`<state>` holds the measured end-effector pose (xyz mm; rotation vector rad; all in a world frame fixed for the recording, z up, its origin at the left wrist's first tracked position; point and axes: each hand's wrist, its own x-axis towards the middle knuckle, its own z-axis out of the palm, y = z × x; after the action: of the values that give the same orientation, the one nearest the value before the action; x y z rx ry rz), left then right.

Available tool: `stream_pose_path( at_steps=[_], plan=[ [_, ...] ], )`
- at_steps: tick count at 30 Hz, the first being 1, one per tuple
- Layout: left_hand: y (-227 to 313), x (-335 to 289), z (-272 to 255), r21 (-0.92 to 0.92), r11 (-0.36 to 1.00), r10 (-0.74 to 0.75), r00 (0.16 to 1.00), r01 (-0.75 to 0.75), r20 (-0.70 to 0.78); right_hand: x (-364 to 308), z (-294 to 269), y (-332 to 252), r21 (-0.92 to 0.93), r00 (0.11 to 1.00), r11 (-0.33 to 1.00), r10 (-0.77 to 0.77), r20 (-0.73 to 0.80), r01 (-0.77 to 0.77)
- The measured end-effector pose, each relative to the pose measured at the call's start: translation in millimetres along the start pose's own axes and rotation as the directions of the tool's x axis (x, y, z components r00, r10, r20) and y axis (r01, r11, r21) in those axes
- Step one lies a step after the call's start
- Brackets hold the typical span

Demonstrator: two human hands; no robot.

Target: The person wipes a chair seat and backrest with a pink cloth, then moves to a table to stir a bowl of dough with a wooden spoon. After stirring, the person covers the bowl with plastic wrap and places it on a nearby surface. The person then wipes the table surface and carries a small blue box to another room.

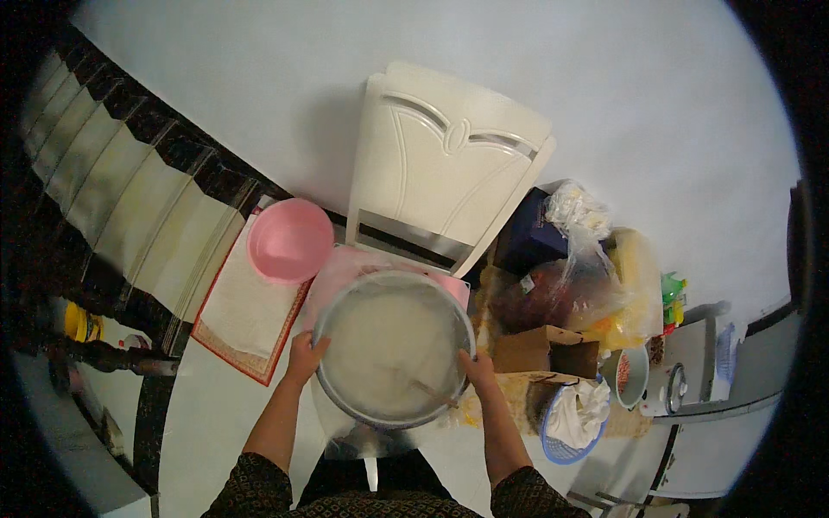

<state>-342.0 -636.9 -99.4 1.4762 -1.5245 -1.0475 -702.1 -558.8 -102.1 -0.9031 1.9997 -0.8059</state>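
Note:
A wide round metal basin (pixel 323 369) is held level between my hands, over the seat of a white chair. It holds a pale, whitish mass (pixel 389 345) that looks like batter or soft dough; I cannot tell which. A thin brown stick (pixel 432 392), perhaps chopsticks, lies in it toward the right front. My left hand (pixel 304 358) is closed on the basin's left rim, thumb on top. On the right rim, my right hand (pixel 477 369) grips the same way. Clear plastic sheeting (pixel 345 445) shows beneath and in front of the basin. Whether the basin rests on the seat is hidden.
Behind the basin rises the white chair back (pixel 449 164), against the wall. A pink bowl (pixel 290 240) sits on a red-edged mat (pixel 250 315) at left, near stairs (pixel 129 190). To the right are a cardboard box (pixel 522 350), plastic bags (pixel 570 285) and a blue basket (pixel 561 451) with white cloth.

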Motion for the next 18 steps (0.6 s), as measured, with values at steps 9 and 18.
stream_pose_path(
  at_steps=[9,18],
  plan=[
    [-64,69,43,0.233,0.972,-0.043,0.999,0.041,0.004,82,30,28,-0.295,0.997,0.953,0.050,-0.061,-0.066],
    [-79,89,58,0.293,0.956,-0.010,0.999,0.000,0.035,108,66,101,-0.129,0.997,0.991,0.016,-0.071,-0.025]
  ],
)
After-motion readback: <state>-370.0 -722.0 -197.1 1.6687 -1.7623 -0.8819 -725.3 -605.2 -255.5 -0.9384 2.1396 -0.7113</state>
